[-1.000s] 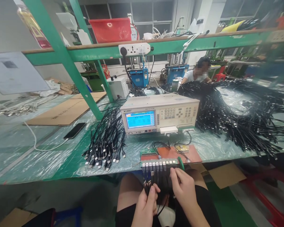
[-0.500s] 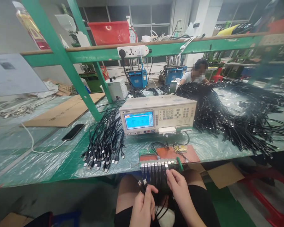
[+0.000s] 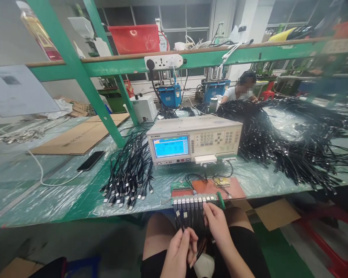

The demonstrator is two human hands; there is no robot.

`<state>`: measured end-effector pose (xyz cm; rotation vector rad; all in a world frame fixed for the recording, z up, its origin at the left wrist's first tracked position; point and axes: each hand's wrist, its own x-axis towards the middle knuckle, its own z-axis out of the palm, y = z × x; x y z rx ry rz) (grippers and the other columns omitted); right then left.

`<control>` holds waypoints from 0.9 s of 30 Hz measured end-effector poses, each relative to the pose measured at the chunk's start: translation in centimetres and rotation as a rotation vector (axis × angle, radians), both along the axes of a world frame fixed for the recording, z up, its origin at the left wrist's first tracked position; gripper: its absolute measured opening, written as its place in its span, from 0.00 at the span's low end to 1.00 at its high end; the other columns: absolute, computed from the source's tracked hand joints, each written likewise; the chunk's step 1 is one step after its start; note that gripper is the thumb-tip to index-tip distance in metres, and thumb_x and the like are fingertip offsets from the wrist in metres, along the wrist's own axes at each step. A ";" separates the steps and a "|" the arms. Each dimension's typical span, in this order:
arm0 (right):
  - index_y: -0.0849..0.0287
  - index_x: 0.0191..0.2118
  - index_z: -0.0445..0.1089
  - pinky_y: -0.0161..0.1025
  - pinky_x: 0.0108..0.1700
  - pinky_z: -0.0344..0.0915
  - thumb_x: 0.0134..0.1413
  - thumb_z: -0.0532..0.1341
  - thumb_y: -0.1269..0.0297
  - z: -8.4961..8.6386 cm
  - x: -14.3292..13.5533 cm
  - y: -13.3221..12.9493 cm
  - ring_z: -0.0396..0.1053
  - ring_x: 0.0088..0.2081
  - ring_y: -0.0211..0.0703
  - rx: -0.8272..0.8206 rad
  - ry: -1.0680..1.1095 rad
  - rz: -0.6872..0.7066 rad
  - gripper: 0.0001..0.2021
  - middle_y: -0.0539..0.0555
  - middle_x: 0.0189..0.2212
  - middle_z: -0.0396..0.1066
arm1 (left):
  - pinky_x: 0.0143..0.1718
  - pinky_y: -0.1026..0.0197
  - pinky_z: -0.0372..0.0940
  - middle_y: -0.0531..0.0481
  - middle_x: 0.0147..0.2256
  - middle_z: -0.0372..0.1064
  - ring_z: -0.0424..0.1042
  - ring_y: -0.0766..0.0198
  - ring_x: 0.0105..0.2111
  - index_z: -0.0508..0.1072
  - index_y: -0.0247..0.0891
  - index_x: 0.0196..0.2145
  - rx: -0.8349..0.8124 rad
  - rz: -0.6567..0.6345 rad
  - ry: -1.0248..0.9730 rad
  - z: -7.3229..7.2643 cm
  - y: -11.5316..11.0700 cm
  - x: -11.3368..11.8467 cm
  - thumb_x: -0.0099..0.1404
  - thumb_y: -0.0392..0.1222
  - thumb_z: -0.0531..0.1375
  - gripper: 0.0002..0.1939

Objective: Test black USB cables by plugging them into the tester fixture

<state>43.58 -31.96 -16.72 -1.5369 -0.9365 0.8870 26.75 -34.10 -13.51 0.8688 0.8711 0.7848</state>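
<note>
My left hand (image 3: 180, 247) is closed around black USB cables (image 3: 179, 219), whose loose metal plugs point up toward the bench edge. Beside it, my right hand (image 3: 217, 222) pinches a cable's plug at the right part of a socket strip (image 3: 212, 198). Several black cables stand side by side in that strip, leading down over my lap. Behind the strip lies a reddish board (image 3: 234, 188) with wiring to a bench tester (image 3: 217, 139) with a lit blue screen (image 3: 170, 148). My right fingertips partly hide the plug they hold.
Left of the tester lies a bundle of black USB cables (image 3: 130, 173); a far larger heap (image 3: 258, 135) covers the right. A phone (image 3: 91, 161) on a white cord and flat cardboard (image 3: 72, 137) lie further left. A green post (image 3: 95, 92) rises there. A person (image 3: 232, 92) sits behind the heap.
My left hand has moved slightly right and up, bringing its cable plugs nearer the socket strip. My right hand stays at the strip's right part. The screen's display has changed.
</note>
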 end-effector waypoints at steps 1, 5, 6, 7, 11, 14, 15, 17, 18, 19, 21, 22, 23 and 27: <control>0.55 0.22 0.59 0.37 0.27 0.53 0.65 0.54 0.42 0.6 0.4 -0.2 0.56 0.20 0.39 0.000 -0.109 -0.019 0.26 0.47 0.16 0.58 | 0.19 0.67 0.53 0.56 0.21 0.64 0.55 0.73 0.16 0.71 0.37 0.33 0.009 -0.002 0.004 -0.2 0.0 0.1 0.64 0.70 0.58 0.29; 0.56 0.24 0.67 0.37 0.33 0.57 0.65 0.59 0.50 3.8 0.8 -2.2 0.63 0.27 0.42 0.148 -0.470 -0.138 0.20 0.52 0.23 0.66 | 0.17 0.66 0.57 0.56 0.18 0.66 0.60 0.70 0.14 0.71 0.37 0.34 0.021 -0.063 0.017 -0.6 -0.2 0.3 0.66 0.69 0.56 0.29; 0.56 0.26 0.70 0.37 0.33 0.58 0.64 0.60 0.53 4.6 0.4 -2.8 0.64 0.28 0.42 0.178 -0.451 -0.059 0.17 0.52 0.25 0.68 | 0.16 0.67 0.56 0.56 0.18 0.66 0.58 0.71 0.13 0.71 0.37 0.33 0.027 -0.078 0.022 -0.4 -0.3 0.4 0.66 0.70 0.56 0.29; 0.56 0.28 0.72 0.36 0.32 0.58 0.63 0.62 0.54 5.3 -0.1 -3.3 0.65 0.28 0.41 0.190 -0.402 0.059 0.15 0.52 0.27 0.69 | 0.16 0.67 0.54 0.56 0.17 0.65 0.57 0.72 0.12 0.71 0.37 0.32 0.042 -0.093 0.030 -0.2 -0.3 0.5 0.65 0.69 0.57 0.29; 0.57 0.26 0.72 0.35 0.29 0.58 0.59 0.66 0.58 6.3 -2.4 -4.4 0.65 0.28 0.40 0.163 -0.185 0.288 0.13 0.51 0.27 0.69 | 0.22 0.67 0.59 0.55 0.18 0.67 0.64 0.69 0.18 0.76 0.35 0.33 0.140 -0.117 0.086 1.5 -0.3 0.6 0.66 0.64 0.61 0.25; 0.57 0.34 0.75 0.35 0.32 0.60 0.64 0.61 0.53 5.6 -2.3 -4.6 0.67 0.30 0.41 0.154 0.011 0.177 0.14 0.53 0.30 0.72 | 0.39 0.61 0.70 0.47 0.33 0.79 0.75 0.60 0.33 0.81 0.36 0.40 0.165 -0.073 0.110 2.1 0.0 0.3 0.67 0.61 0.62 0.23; 0.57 0.39 0.75 0.35 0.31 0.60 0.67 0.58 0.51 5.2 -2.0 -4.5 0.66 0.29 0.40 0.150 0.079 0.128 0.15 0.53 0.30 0.72 | 0.45 0.57 0.70 0.44 0.39 0.80 0.76 0.56 0.39 0.81 0.37 0.41 0.165 -0.043 0.119 2.1 0.1 0.2 0.66 0.61 0.62 0.23; 0.57 0.44 0.73 0.35 0.28 0.57 0.71 0.51 0.48 4.2 -0.9 -4.3 0.62 0.24 0.38 0.147 0.145 0.035 0.20 0.50 0.24 0.68 | 0.52 0.54 0.69 0.42 0.45 0.80 0.76 0.51 0.47 0.82 0.38 0.42 0.164 0.030 0.149 1.9 0.2 -0.1 0.66 0.63 0.62 0.25; 0.58 0.42 0.72 0.35 0.27 0.55 0.71 0.49 0.47 3.5 -0.3 -4.1 0.59 0.22 0.37 0.144 0.131 0.004 0.22 0.48 0.21 0.64 | 0.51 0.55 0.69 0.42 0.44 0.80 0.76 0.52 0.46 0.82 0.37 0.41 0.166 0.059 0.166 1.7 0.2 -0.2 0.66 0.63 0.62 0.25; 0.58 0.38 0.71 0.35 0.27 0.53 0.71 0.48 0.46 2.8 0.2 -3.8 0.57 0.21 0.37 0.136 0.094 -0.015 0.24 0.46 0.19 0.60 | 0.47 0.57 0.70 0.42 0.39 0.81 0.77 0.54 0.42 0.81 0.37 0.40 0.167 0.070 0.178 1.5 0.2 -0.3 0.66 0.64 0.61 0.25; 0.57 0.28 0.66 0.36 0.26 0.51 0.70 0.49 0.43 1.2 0.9 -3.0 0.55 0.20 0.36 0.103 0.016 -0.017 0.26 0.45 0.17 0.56 | 0.29 0.64 0.67 0.51 0.24 0.73 0.72 0.65 0.25 0.79 0.37 0.40 0.118 0.021 0.155 1.3 0.0 -0.4 0.67 0.65 0.59 0.26; 0.56 0.25 0.62 0.36 0.26 0.50 0.69 0.49 0.42 0.4 1.1 -2.6 0.54 0.20 0.36 0.079 0.002 -0.009 0.27 0.45 0.16 0.55 | 0.21 0.67 0.59 0.58 0.18 0.64 0.62 0.71 0.17 0.78 0.37 0.39 0.075 -0.021 0.125 1.1 -0.1 -0.4 0.66 0.66 0.59 0.27; 0.56 0.24 0.60 0.36 0.25 0.49 0.68 0.49 0.40 -0.4 1.3 -2.2 0.54 0.19 0.36 0.056 0.002 0.000 0.28 0.45 0.16 0.55 | 0.16 0.69 0.50 0.63 0.16 0.54 0.51 0.75 0.13 0.77 0.38 0.39 0.028 -0.059 0.088 1.0 -0.2 -0.3 0.65 0.68 0.60 0.28; 0.55 0.22 0.59 0.36 0.24 0.50 0.65 0.50 0.36 -2.7 1.2 -1.2 0.54 0.19 0.37 0.019 0.025 -0.003 0.29 0.46 0.15 0.55 | 0.14 0.69 0.37 0.65 0.20 0.45 0.35 0.78 0.14 0.77 0.37 0.37 -0.102 -0.108 -0.052 0.6 -0.5 -0.3 0.61 0.72 0.60 0.31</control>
